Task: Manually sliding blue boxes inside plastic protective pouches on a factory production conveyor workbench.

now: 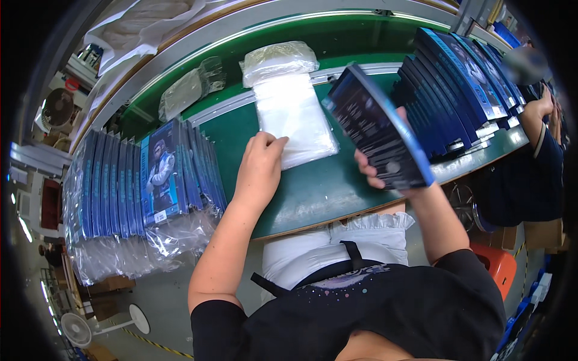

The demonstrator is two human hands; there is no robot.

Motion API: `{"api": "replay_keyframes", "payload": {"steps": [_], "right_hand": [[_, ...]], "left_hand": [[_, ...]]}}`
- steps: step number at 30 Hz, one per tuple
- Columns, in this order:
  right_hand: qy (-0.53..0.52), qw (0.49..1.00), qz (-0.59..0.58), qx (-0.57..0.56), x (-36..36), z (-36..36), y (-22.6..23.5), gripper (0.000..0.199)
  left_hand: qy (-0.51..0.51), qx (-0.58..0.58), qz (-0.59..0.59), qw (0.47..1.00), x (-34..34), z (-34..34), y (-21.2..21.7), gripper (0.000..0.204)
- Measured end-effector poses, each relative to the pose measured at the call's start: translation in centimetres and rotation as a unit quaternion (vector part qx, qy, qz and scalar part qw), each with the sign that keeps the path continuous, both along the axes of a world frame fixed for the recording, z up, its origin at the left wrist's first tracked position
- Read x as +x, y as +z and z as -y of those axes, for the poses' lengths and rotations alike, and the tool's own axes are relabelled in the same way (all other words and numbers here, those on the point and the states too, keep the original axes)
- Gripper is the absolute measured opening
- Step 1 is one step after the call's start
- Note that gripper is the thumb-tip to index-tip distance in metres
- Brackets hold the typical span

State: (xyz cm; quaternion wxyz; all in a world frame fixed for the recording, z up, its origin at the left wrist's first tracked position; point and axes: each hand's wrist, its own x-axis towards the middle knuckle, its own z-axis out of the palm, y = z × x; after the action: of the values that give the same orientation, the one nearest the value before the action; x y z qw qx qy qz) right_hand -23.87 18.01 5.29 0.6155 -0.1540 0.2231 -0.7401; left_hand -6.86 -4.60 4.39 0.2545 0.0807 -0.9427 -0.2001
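Note:
My right hand [368, 172] grips a flat dark blue box [379, 129] and holds it tilted above the table, its printed back towards me. A stack of clear plastic bags [293, 117] lies flat in the middle. My left hand [263, 161] is at the near left edge of that stack, fingers curled in and pinching the top bag. On the left stands a row of blue boxes in clear bags [162, 174], the loose bag ends hanging towards me. A row of similar boxes [445, 84] without visible bags leans at the right.
The green table [289, 207] has a curved-looking near edge in front of me. Along its back run a metal rail and a green panel [355, 39], with a crumpled plastic packet [183, 93] against it. Another person [530, 162] is at the far right, by an orange stool [490, 265].

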Motion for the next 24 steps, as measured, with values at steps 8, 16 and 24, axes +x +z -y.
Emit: {"api": "replay_keyframes", "payload": {"steps": [8, 16, 24], "right_hand": [[-0.043, 0.994, -0.065, 0.078, 2.9, 0.4, -0.8, 0.044], [-0.018, 0.993, -0.097, 0.066, 3.9, 1.2, -0.5, 0.068], [0.072, 0.994, -0.065, 0.045, 4.3, 5.2, -0.8, 0.08]], "left_hand": [[0.002, -0.108, 0.034, 0.994, 0.0, 0.6, -0.1, 0.028], [-0.008, 0.029, -0.05, 0.998, -0.6, -0.1, 0.9, 0.017], [-0.043, 0.185, -0.056, 0.98, -0.6, 1.4, 0.8, 0.013]]}}
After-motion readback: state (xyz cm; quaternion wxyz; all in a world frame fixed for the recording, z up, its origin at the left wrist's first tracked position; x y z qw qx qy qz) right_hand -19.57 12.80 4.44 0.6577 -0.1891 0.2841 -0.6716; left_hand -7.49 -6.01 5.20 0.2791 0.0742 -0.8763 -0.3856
